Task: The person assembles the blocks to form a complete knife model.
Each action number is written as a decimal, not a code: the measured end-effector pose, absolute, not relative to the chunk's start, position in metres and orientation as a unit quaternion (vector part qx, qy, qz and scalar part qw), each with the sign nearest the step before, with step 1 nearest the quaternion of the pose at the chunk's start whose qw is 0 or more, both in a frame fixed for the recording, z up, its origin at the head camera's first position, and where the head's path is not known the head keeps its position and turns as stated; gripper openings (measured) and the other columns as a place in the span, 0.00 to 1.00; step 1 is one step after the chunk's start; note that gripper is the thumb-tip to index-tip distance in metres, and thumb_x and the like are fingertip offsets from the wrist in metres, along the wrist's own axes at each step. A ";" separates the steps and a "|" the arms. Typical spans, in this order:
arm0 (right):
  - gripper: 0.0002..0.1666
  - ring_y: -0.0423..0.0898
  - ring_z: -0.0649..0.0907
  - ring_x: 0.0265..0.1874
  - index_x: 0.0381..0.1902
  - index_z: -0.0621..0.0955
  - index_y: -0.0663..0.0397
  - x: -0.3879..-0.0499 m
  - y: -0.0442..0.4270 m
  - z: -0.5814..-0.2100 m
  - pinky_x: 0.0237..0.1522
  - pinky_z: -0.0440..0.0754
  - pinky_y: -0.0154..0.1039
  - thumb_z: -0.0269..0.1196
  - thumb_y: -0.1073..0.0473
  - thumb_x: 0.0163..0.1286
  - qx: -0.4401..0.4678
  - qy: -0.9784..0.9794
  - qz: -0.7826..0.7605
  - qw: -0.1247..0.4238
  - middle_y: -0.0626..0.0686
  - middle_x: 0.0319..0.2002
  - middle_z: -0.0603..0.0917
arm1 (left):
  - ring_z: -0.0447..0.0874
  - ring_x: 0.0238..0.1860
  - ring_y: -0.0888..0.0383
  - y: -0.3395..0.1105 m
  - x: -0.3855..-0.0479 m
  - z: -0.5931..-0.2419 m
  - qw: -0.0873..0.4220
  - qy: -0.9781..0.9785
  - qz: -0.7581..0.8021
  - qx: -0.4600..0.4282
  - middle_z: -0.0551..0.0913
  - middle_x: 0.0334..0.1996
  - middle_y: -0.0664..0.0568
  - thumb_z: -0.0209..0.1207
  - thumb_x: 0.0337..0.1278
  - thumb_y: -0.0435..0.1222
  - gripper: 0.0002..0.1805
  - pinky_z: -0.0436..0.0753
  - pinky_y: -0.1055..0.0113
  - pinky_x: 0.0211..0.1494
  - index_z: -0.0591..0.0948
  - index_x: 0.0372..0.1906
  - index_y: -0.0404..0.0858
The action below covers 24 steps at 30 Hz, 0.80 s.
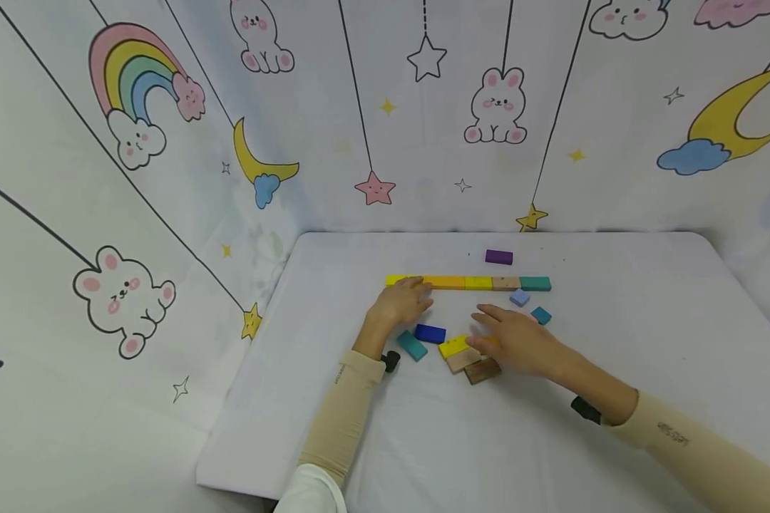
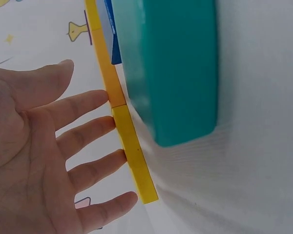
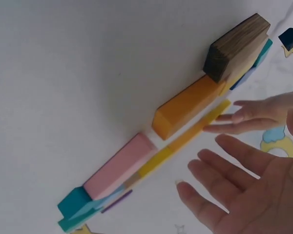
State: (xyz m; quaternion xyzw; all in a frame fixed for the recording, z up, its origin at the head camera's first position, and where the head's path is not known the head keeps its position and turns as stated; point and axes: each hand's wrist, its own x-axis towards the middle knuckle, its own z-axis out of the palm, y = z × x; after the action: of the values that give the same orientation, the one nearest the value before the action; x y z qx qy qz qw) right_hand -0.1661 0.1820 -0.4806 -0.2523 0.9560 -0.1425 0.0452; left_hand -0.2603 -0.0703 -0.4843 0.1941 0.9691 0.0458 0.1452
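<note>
My left hand (image 1: pixel 403 301), fingers spread and fairly straight, is at the left end of a straight row of coloured wooden blocks. Its fingertips reach the yellow block (image 2: pixel 136 161) and the orange block (image 2: pixel 108 73) in the left wrist view; nothing is gripped. My right hand (image 1: pixel 516 338) has its fingers extended and holds nothing. Around it lie a brown block (image 3: pixel 239 46), an orange block (image 3: pixel 185 107) and a pink block (image 3: pixel 119 165), the last two largely hidden by the hand in the head view. A teal block (image 1: pixel 535 283) forms the row's right end.
Behind the row lies a purple block (image 1: pixel 499 257). Loose blocks in front include a blue one (image 1: pixel 430 333), a teal one (image 1: pixel 412 345) and a yellow one (image 1: pixel 454 347). A light blue block (image 1: pixel 519 297) sits by the row's right end. White cloth (image 1: pixel 295 399) covers the table.
</note>
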 end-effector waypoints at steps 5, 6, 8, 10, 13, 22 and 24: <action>0.39 0.63 0.75 0.70 0.73 0.75 0.57 -0.162 0.167 -0.482 0.68 0.75 0.63 0.57 0.35 0.79 -0.286 0.947 -0.135 0.048 0.62 0.74 0.73 | 0.57 0.81 0.49 -0.070 -0.261 -0.483 0.148 0.969 0.047 0.191 0.59 0.83 0.53 0.42 0.84 0.55 0.30 0.63 0.46 0.81 0.65 0.81 0.52; 0.39 0.63 0.75 0.71 0.73 0.75 0.57 -0.161 0.164 -0.481 0.69 0.74 0.63 0.57 0.35 0.79 -0.293 0.945 -0.135 0.050 0.62 0.74 0.73 | 0.57 0.82 0.49 -0.070 -0.261 -0.483 0.149 0.969 0.048 0.191 0.59 0.83 0.53 0.42 0.84 0.55 0.30 0.63 0.45 0.81 0.65 0.82 0.53; 0.38 0.62 0.74 0.72 0.73 0.76 0.58 -0.159 0.157 -0.481 0.70 0.73 0.62 0.58 0.37 0.79 -0.305 0.941 -0.136 0.054 0.62 0.73 0.74 | 0.57 0.82 0.49 -0.070 -0.261 -0.484 0.149 0.969 0.050 0.188 0.59 0.83 0.53 0.43 0.83 0.55 0.30 0.62 0.45 0.81 0.65 0.82 0.53; 0.37 0.62 0.72 0.73 0.73 0.76 0.58 -0.159 0.152 -0.482 0.72 0.71 0.62 0.58 0.37 0.80 -0.314 0.938 -0.136 0.059 0.61 0.73 0.75 | 0.57 0.82 0.49 -0.070 -0.262 -0.484 0.148 0.970 0.054 0.186 0.59 0.82 0.54 0.43 0.83 0.56 0.30 0.62 0.43 0.81 0.65 0.81 0.53; 0.38 0.62 0.70 0.75 0.74 0.75 0.56 -0.160 0.145 -0.485 0.74 0.68 0.62 0.56 0.36 0.80 -0.318 0.936 -0.134 0.070 0.59 0.74 0.74 | 0.56 0.82 0.50 -0.070 -0.262 -0.484 0.147 0.970 0.060 0.183 0.59 0.82 0.54 0.44 0.83 0.56 0.30 0.59 0.42 0.81 0.66 0.81 0.53; 0.38 0.65 0.67 0.76 0.75 0.74 0.56 -0.161 0.132 -0.487 0.76 0.64 0.64 0.53 0.36 0.81 -0.351 0.925 -0.117 0.082 0.59 0.75 0.73 | 0.57 0.82 0.51 -0.072 -0.262 -0.481 0.148 0.969 0.080 0.179 0.60 0.82 0.54 0.46 0.81 0.57 0.31 0.54 0.40 0.82 0.67 0.80 0.51; 0.37 0.66 0.67 0.76 0.74 0.75 0.57 -0.161 0.131 -0.487 0.75 0.64 0.65 0.54 0.37 0.82 -0.356 0.924 -0.111 0.082 0.59 0.74 0.74 | 0.57 0.81 0.52 -0.072 -0.262 -0.481 0.148 0.969 0.080 0.181 0.61 0.82 0.54 0.47 0.81 0.57 0.32 0.55 0.41 0.83 0.68 0.80 0.51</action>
State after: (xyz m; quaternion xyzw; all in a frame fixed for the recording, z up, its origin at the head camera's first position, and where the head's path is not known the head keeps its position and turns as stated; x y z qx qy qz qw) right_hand -0.1607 0.1307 -0.4868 -0.3558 0.9243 -0.1109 0.0819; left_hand -0.2619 -0.0725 -0.4807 0.1806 0.9690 0.0800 0.1482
